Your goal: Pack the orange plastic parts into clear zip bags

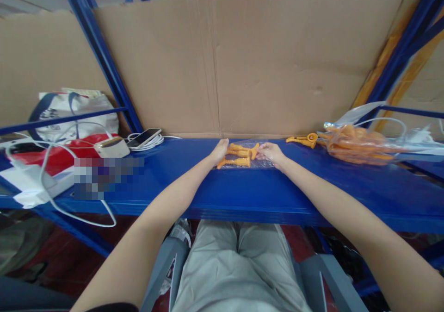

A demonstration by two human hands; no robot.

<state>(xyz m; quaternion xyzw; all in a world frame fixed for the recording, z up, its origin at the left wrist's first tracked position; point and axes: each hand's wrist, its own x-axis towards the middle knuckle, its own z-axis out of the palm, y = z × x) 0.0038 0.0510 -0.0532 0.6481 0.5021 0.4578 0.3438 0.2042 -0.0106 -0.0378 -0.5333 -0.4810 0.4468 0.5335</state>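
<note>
Several orange plastic pieces [240,152] lie on or inside a clear plastic bag [264,164] on the blue shelf. Which of the two I cannot tell. At the bag's left end, my left hand [219,151] is closed, its fingers partly hidden, and seems to hold the bag's edge beside the pieces. On the opposite side my right hand [272,153] has its thumb and fingers pinched at the tip of the rightmost orange piece [255,151]. The pieces have long handle-like bodies; their exact kind is too small to make out.
To the right are a loose orange piece [302,140] and a clear bag full of orange pieces [360,143]. A phone [145,137] on coiled white cable, a white device [111,147] and a tote bag [83,110] sit left. Cardboard [277,62] stands behind the blue shelf [243,194].
</note>
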